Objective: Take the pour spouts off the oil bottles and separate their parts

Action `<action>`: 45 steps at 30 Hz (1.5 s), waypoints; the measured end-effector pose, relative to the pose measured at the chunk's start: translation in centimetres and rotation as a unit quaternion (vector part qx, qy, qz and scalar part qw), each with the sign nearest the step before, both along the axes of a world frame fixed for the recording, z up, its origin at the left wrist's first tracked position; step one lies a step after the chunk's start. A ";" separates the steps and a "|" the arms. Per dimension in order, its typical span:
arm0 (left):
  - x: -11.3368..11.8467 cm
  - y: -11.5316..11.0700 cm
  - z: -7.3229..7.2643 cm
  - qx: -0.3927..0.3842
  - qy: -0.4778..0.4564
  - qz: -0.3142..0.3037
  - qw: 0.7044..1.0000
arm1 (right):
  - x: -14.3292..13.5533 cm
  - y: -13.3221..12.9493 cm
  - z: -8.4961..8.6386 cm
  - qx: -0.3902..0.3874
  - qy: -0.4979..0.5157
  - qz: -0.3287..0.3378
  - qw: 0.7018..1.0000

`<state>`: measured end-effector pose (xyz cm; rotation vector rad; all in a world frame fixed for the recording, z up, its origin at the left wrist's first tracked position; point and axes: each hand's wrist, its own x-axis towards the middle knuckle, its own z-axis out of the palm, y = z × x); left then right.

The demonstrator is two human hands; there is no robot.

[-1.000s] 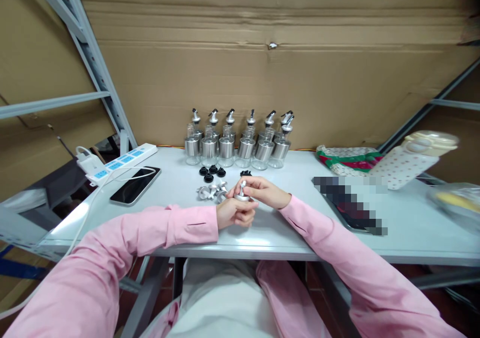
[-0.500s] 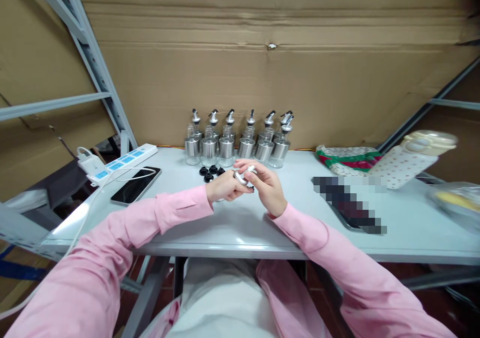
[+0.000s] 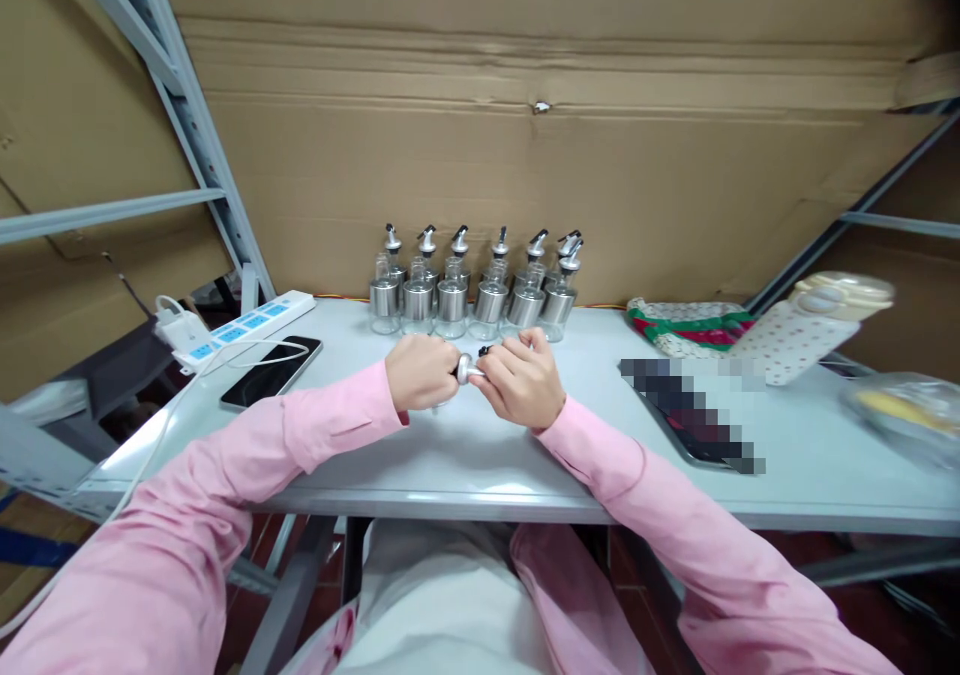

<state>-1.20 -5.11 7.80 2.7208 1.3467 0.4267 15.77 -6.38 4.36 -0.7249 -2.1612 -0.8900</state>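
Between my two fists lies a silver pour spout [image 3: 465,369], turned sideways, with a black part at each end. My left hand [image 3: 422,373] is closed around its left end, and what lies inside that fist is hidden. Fingers of my right hand [image 3: 523,380] are wrapped round the thinner end, near the black lever [image 3: 484,351]. Beyond the hands stand glass bottles with steel bands [image 3: 451,302]. Most in the front row show bare glass necks, while the front right bottle [image 3: 560,305] and the back row carry pour spouts [image 3: 536,245].
On the left of the table [image 3: 465,465] are a phone [image 3: 271,373], a white power strip [image 3: 251,327] and a charging cable. To the right lie a blurred-out dark device [image 3: 690,415], a patterned cloth [image 3: 686,327], a dotted tumbler [image 3: 806,335] and a plastic-wrapped item [image 3: 904,405]. Cardboard [image 3: 540,175] stands behind.
Both hands have turned over, and the pour spout now lies sideways between them. My left hand has closed into a fist. The small black stoppers beside it are now out of sight.
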 end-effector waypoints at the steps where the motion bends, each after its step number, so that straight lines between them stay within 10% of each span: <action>1: 0.0 0.1 0.1 0.045 0.032 -0.002 0.998 | -0.2 -0.1 0.1 -0.008 0.017 -0.008 1.000; 5: 0.1 1.6 0.0 0.185 0.086 -0.042 0.978 | -0.9 -0.4 0.2 -0.119 0.131 -0.002 0.984; 8: 0.0 3.1 -0.5 0.270 0.082 -0.073 0.957 | -1.7 -0.2 0.2 -0.337 0.301 0.043 0.891; 14: -1.2 5.9 -1.0 0.418 0.065 -0.117 0.899 | -3.5 0.4 1.1 -0.762 0.503 0.220 0.343; 17: -3.4 7.8 0.0 0.426 0.052 -0.115 0.896 | -3.1 0.4 1.5 -0.797 0.493 0.259 0.232; 23: -8.6 11.4 0.1 0.327 0.141 0.110 0.928 | -1.0 1.5 2.1 -0.678 0.566 0.293 0.365; 32: -7.7 9.9 -7.3 0.259 0.235 -0.009 0.937 | -0.3 3.4 0.2 -0.684 0.586 0.206 0.383; 41: -7.6 7.2 -6.9 0.112 0.104 0.149 0.977 | -0.1 3.5 -0.8 -0.507 0.334 0.041 0.794; 45: -7.6 6.7 -7.0 0.060 0.067 0.100 0.991 | -0.2 3.5 -1.2 -0.516 0.167 0.093 0.835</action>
